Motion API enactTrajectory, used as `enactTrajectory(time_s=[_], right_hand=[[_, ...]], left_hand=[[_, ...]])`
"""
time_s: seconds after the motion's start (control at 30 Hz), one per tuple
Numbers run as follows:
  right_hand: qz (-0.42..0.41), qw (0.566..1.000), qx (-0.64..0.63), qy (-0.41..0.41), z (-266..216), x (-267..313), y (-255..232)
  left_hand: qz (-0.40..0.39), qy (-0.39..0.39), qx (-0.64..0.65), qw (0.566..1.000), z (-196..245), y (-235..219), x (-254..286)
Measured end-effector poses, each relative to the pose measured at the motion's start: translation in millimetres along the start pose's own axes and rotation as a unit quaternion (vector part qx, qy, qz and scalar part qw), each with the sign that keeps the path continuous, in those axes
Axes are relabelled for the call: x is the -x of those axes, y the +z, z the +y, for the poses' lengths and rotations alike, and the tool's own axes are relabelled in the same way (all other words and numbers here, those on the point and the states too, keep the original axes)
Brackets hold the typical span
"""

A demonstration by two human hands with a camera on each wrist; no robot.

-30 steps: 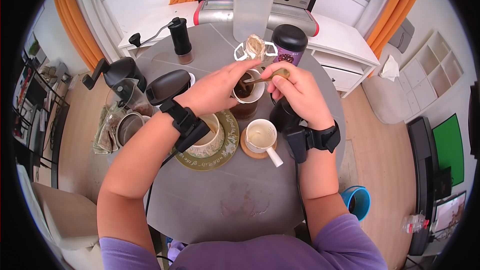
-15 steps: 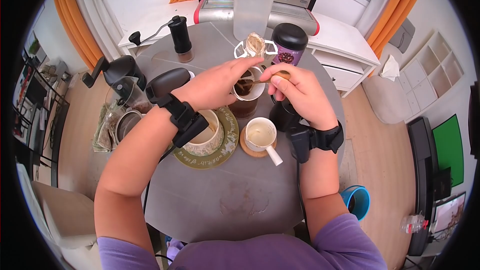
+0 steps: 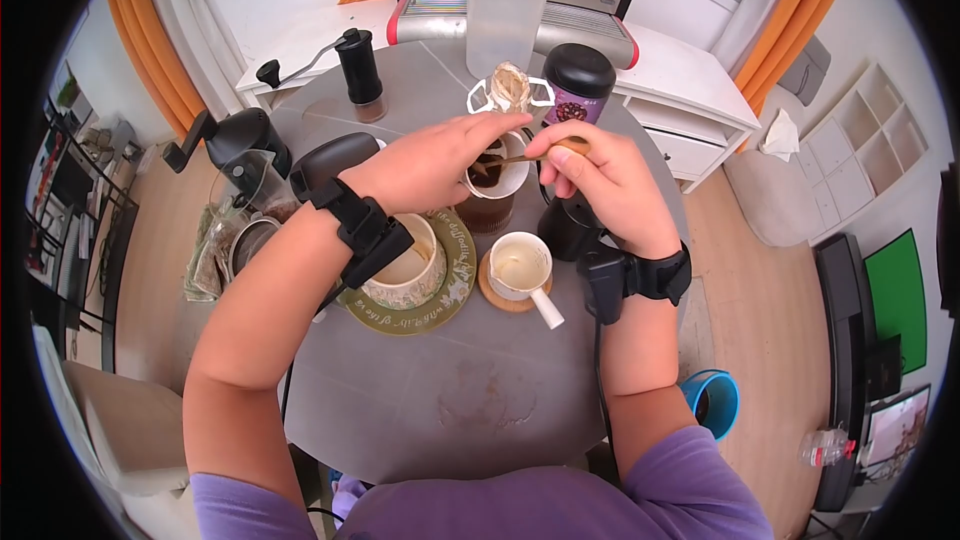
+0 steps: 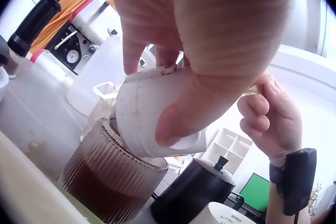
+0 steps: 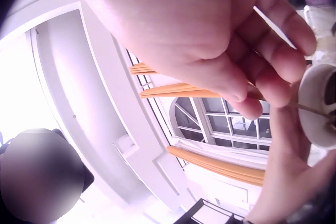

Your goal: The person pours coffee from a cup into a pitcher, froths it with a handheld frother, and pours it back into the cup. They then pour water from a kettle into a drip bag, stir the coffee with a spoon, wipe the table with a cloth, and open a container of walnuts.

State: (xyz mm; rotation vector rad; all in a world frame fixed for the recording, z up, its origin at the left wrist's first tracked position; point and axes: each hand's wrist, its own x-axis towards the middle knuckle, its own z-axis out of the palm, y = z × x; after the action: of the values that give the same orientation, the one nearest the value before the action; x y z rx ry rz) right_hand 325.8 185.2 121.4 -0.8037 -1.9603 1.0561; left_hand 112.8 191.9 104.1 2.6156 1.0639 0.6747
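Note:
My left hand grips a white cup with dark coffee inside. The cup is tilted over a ribbed glass, which holds brown liquid. In the left wrist view its lower part overlaps the glass rim, with my thumb and fingers on its sides. My right hand pinches the handle of a slim spoon between thumb and fingers. The spoon's far end reaches into the cup, over the coffee. Just below the right hand stands a black kettle.
A small white handled pot sits on a round wooden coaster nearer me. At left, a patterned cup stands on a green saucer. Behind are a drip filter bag, a dark-lidded jar, a clear pitcher and a hand grinder.
The spoon's tip has shifted slightly inside the cup, and its handle has swung a little. My left forearm has moved slightly outward; both holds are the same.

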Motion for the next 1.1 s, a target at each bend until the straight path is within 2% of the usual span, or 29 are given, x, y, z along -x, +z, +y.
enactTrajectory(time_s=[0.1, 0.2, 0.3, 0.37, 0.5, 0.57, 0.7, 0.77, 0.87, 0.93, 0.97, 1.03, 1.1], right_hand=[[-0.016, 1.0, 0.013, -0.011, 2.2, -0.9, 1.3], [0.024, 0.999, 0.025, 0.004, -0.7, 0.3, -1.0], [-0.013, 1.0, -0.02, -0.007, -0.3, 0.2, 2.0], [-0.008, 1.0, 0.027, 0.004, 0.8, -1.3, 2.2], [0.012, 1.0, 0.018, 0.003, -0.5, 0.4, -0.3], [-0.025, 1.0, 0.009, -0.009, 2.7, -1.2, 2.7], [-0.019, 0.999, 0.03, 0.011, 0.9, -1.3, 2.0], [-0.03, 0.999, -0.013, 0.004, 1.6, -0.7, 2.1], [-0.042, 0.999, -0.008, 0.011, 7.7, -3.3, 1.3], [-0.019, 1.0, -0.005, 0.021, 12.8, -4.1, -0.4], [0.004, 1.0, 0.0, 0.031, 13.9, -4.3, -1.4], [-0.003, 0.999, -0.015, 0.031, 11.2, -2.8, -2.4], [-0.01, 0.999, -0.03, 0.031, 10.5, -2.6, -2.0]], left_hand=[[-0.004, 0.0, -0.001, 1.0, 1.5, -0.8, -0.4], [-0.006, 0.005, -0.005, 1.0, 0.9, -1.2, -0.6], [-0.012, 0.005, -0.005, 1.0, 5.6, -4.1, -2.4], [-0.02, -0.001, 0.0, 1.0, 6.7, -4.8, -3.2], [-0.033, -0.013, -0.014, 0.999, 3.1, -6.3, -4.2], [-0.042, -0.015, -0.013, 0.999, 2.5, -6.8, -4.7], [-0.039, -0.026, 0.004, 0.999, -0.3, -6.3, -5.3], [-0.043, -0.037, 0.019, 0.998, -6.3, -3.9, -5.9], [-0.03, -0.037, 0.043, 0.998, -16.2, -1.6, -8.8], [-0.071, -0.06, 0.06, 0.994, -16.6, -4.4, -10.0], [-0.071, -0.061, 0.06, 0.994, -18.2, -4.2, -11.0], [-0.06, -0.008, 0.05, 0.997, -20.1, -2.7, -13.4], [-0.073, -0.014, 0.051, 0.996, -17.1, -4.6, -15.3]])
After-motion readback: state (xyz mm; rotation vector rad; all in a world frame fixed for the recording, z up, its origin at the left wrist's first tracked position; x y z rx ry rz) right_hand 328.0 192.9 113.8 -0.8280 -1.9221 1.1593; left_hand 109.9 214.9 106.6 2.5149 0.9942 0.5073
